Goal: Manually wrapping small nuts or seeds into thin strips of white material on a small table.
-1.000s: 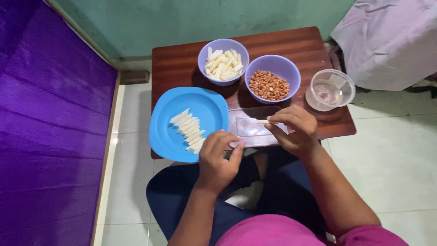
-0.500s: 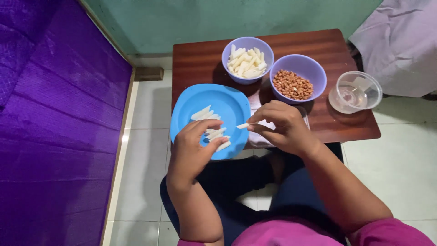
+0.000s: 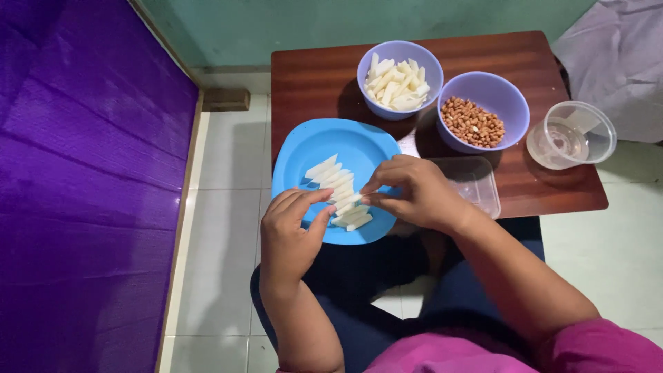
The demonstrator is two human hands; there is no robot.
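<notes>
A blue plate [image 3: 324, 141] lies at the front left of a small brown table [image 3: 318, 76], with a row of pale white sticks [image 3: 330, 176] laid side by side on it. My right hand [image 3: 414, 193] pinches one white stick [image 3: 349, 201] at the near end of the row. My left hand [image 3: 293, 231] hovers at the plate's near edge, fingers apart, fingertips close to the same stick.
A lilac bowl of white sticks [image 3: 399, 79] and a lilac bowl of brown peanuts [image 3: 482, 114] stand behind the plate. A clear round container [image 3: 572, 135] sits at the right edge, a clear flat tub [image 3: 473, 181] by my right wrist. Purple fabric [image 3: 76, 186] fills the left.
My right hand has moved left from the clear tub onto the plate with a stick. My left hand has shifted to the plate's near edge. The camera has moved closer.
</notes>
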